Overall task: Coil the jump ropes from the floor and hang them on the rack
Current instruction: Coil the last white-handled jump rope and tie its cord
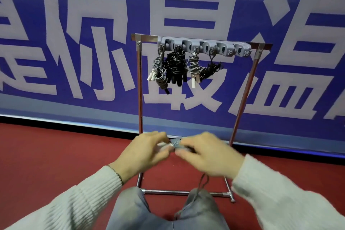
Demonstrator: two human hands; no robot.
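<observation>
A chrome rack (140, 87) stands on the red floor against a blue banner. Its grey hook strip (204, 46) carries several coiled jump ropes (175, 67), grey ones with white handles and black ones. In front of the rack my left hand (143, 152) grips the white handles of a grey jump rope (176, 144). My right hand (209, 155) pinches the rope's wound grey cord just beside it. Both hands are blurred. A loose grey strand (202, 183) hangs from under my right hand down onto my knee.
The rack's base bar (168, 192) runs across the floor just beyond my grey-trousered knees (199, 209). The right hooks (240, 51) of the strip hold nothing. A blue banner with large white characters (93, 43) covers the wall behind.
</observation>
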